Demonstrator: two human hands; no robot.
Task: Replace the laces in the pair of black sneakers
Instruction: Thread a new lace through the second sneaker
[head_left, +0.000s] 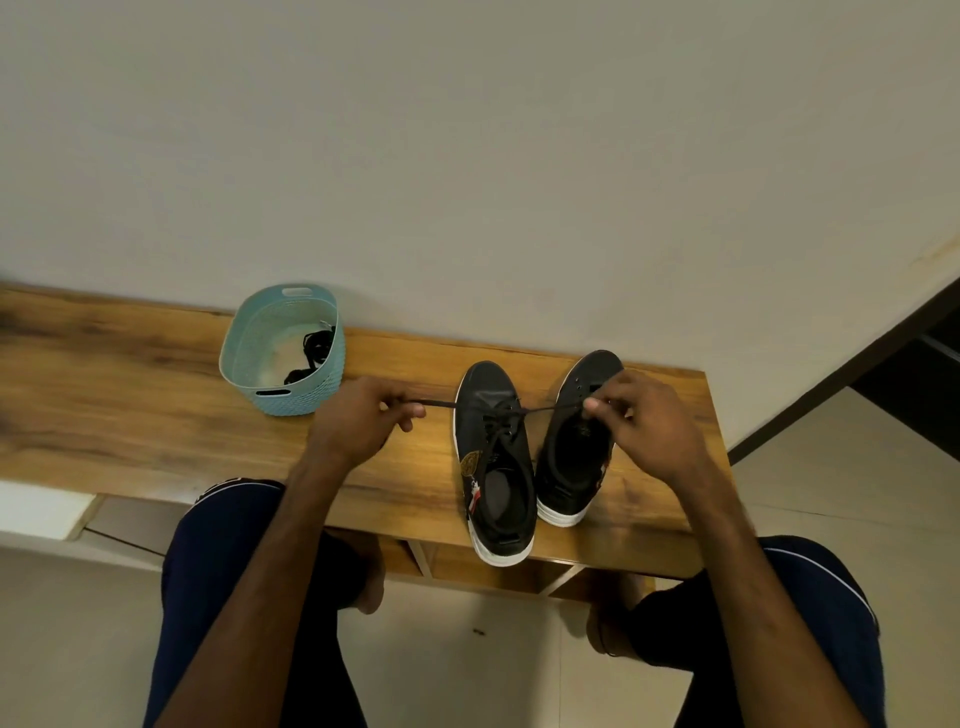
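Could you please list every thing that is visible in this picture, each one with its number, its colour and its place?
table: 1, brown wood, against the wall
wall: 1, cream, behind the table
basket: 1, light blue, on the table, left of the sneakers
spare laces: black bundle, number unclear, inside the basket
left sneaker: 1, black with white sole, on the table, laced
right sneaker: 1, black with white sole, beside the left sneaker, no lace visible in it
lace: 1, black, in the left sneaker, ends pulled out sideways
legs: 2, dark blue trousers, below the table edge
left hand: pinches one lace end
right hand: pinches the other end
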